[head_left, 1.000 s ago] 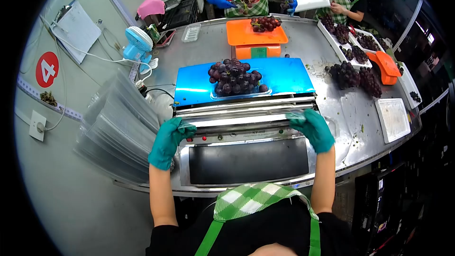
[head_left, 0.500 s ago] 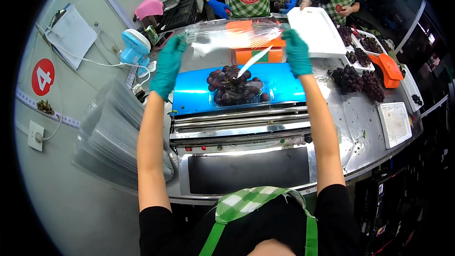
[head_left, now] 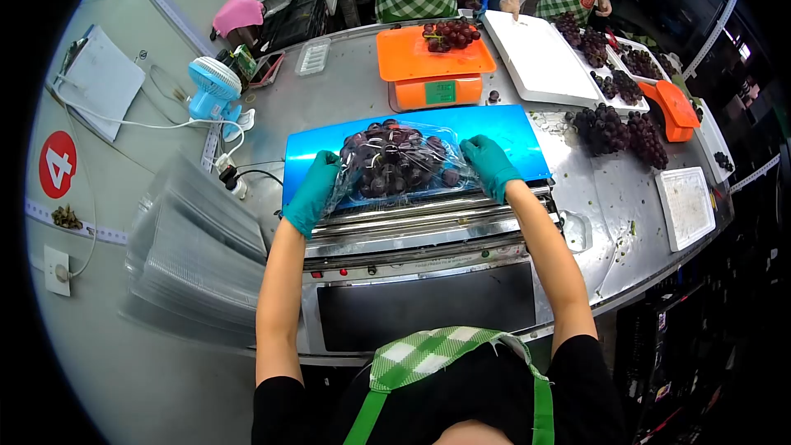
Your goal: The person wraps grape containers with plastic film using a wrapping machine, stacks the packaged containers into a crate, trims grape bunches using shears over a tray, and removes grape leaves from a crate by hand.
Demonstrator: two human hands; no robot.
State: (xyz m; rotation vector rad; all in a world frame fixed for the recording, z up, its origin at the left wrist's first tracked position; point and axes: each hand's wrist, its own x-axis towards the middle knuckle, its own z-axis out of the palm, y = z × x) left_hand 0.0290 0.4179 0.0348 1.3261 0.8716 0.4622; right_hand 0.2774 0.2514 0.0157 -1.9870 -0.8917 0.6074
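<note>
A clear plastic tray of dark grapes rests on the blue top of a film wrapping machine. Clear cling film lies over the fruit, wrinkled and shiny. My left hand, in a teal glove, pinches the film's edge at the tray's left. At the right side, my right hand, gloved alike, has its fingers closed on the opposite film edge. The fingertips of both hands are partly hidden.
Behind the machine stands an orange scale bearing a grape bunch. A white tray and loose grapes lie to the right. Stacked clear trays and a blue fan stand left. Two co-workers are opposite.
Both my hands have come down and nearer with the film, which now covers the grapes. A grape bunch now shows on the scale, and a co-worker's white tray is lower.
</note>
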